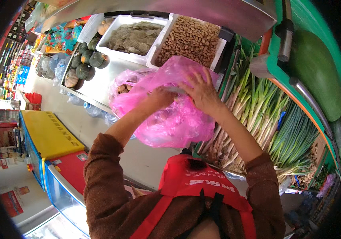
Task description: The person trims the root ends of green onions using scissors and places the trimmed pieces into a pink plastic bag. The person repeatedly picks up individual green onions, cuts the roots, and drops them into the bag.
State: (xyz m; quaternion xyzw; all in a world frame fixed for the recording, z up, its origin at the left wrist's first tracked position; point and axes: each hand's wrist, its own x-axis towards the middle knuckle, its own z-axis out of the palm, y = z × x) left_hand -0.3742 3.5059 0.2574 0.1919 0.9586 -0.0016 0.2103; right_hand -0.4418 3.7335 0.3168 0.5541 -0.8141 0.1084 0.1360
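A large pink translucent plastic bag [175,127] bulges in front of me at the edge of the produce stand. Brown lumpy pieces [124,88] show at its left side; their kind is unclear. My left hand [162,98] is curled on the upper middle of the bag, gripping the film. Just right of it, my right hand [201,93] holds the bag between thumb and finger, its other fingers spread over the plastic. A pale strip of film stretches between both hands. What lies deeper in the bag is hidden by creases and glare.
Behind the bag stand white foam boxes of peanuts [185,37] and thin, round, pale slices [136,37]. Dark green squashes [83,64] sit left. Scallions [248,107] fill the right-hand bin, below a big winter melon [315,76]. A yellow-topped freezer [49,134] stands left.
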